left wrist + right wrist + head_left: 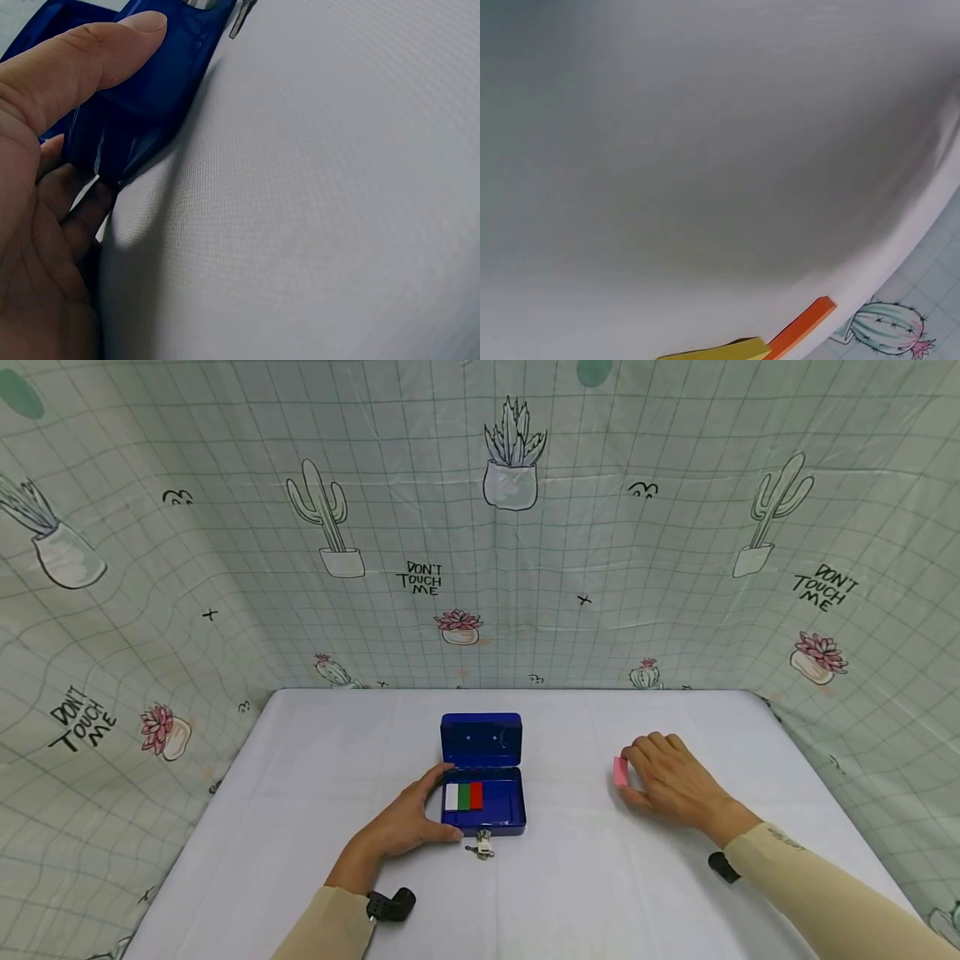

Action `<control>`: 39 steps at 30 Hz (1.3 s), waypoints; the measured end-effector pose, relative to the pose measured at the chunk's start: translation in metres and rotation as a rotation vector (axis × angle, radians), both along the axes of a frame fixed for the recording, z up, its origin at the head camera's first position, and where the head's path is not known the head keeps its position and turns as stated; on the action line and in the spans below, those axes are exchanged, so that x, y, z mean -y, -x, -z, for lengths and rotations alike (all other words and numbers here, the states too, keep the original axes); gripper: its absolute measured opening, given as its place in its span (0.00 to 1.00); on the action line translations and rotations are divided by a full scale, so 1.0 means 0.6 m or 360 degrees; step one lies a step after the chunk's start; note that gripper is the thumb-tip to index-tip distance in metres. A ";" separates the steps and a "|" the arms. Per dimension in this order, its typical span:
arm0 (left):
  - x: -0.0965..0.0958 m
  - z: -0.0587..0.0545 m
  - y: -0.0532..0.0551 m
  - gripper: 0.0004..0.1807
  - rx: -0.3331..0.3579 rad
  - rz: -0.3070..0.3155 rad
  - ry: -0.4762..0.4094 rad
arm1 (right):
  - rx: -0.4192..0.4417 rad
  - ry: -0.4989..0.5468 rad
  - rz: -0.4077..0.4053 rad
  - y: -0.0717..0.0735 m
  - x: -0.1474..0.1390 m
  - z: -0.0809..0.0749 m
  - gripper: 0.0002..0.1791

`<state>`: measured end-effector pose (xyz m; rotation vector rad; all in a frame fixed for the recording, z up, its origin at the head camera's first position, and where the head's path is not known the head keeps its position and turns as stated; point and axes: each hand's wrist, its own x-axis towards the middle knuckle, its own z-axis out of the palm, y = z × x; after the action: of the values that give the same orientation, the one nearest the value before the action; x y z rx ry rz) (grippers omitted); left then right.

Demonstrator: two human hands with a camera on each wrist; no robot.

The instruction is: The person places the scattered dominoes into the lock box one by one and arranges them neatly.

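A small blue metal cash box [504, 822] stands on the table with its lid [481, 739] raised. White [452, 797], green [464, 797] and red [476, 796] blocks lie side by side in its left part. My left hand [401, 821] grips the box's left side, thumb at the front edge and fingers toward the back corner; in the left wrist view the thumb [90, 60] lies over the blue wall. Right of the box, my right hand [667, 777] pinches a pink block [620, 772] between thumb and fingertips. The right wrist view does not show that hand.
Keys [482, 850] hang from the lock at the box's front. In the right wrist view, a yellow block [727, 351] and an orange block [801, 328] lie near the table edge; the head view hides them. A patterned cloth [555, 568] rises behind the white table [360, 735].
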<state>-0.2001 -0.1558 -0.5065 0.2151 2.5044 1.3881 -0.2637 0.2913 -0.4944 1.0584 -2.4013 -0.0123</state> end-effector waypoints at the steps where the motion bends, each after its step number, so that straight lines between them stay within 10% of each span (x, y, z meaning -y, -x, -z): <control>1: 0.000 0.000 0.000 0.60 0.0001 -0.0002 0.0000 | -0.0008 0.0001 -0.0002 0.000 0.003 -0.001 0.19; 39: -0.001 -0.003 -0.001 0.61 0.0012 -0.0008 -0.0009 | -0.0019 -0.0045 -0.0102 -0.005 0.094 -0.012 0.19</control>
<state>-0.1994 -0.1551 -0.5050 0.2044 2.4971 1.3958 -0.2606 0.2352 -0.4871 1.1447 -2.3616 -0.0303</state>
